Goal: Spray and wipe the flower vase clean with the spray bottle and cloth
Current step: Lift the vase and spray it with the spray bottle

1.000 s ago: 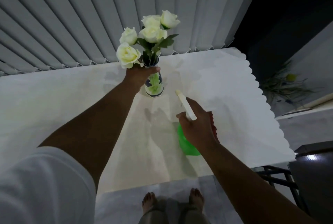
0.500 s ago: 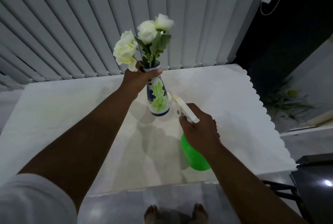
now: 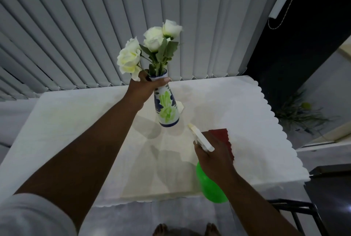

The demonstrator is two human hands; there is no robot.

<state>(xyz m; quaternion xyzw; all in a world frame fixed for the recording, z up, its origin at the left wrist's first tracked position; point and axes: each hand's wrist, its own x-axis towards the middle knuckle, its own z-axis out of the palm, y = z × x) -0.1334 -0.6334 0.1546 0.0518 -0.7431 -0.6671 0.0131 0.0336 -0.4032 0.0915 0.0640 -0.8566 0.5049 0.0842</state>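
A white vase [image 3: 166,109] painted with blue and green, holding white roses [image 3: 150,49], hangs in the air above the table, tilted. My left hand [image 3: 144,88] grips it around the neck. My right hand [image 3: 213,152] holds a green spray bottle [image 3: 209,186] with a white spray head [image 3: 200,138] that points toward the vase's base, a short gap away. A red cloth [image 3: 223,137] lies on the table just behind my right hand, partly hidden by it.
The white table [image 3: 76,131] has a scalloped cloth edge on the right and front. Grey vertical blinds [image 3: 114,17] hang right behind it. A dark metal frame [image 3: 296,209] stands at the lower right. My bare feet show on the floor below.
My left hand has lifted the vase off the table and tilted it. My right hand with the spray bottle has drawn back to the right, uncovering the red cloth.
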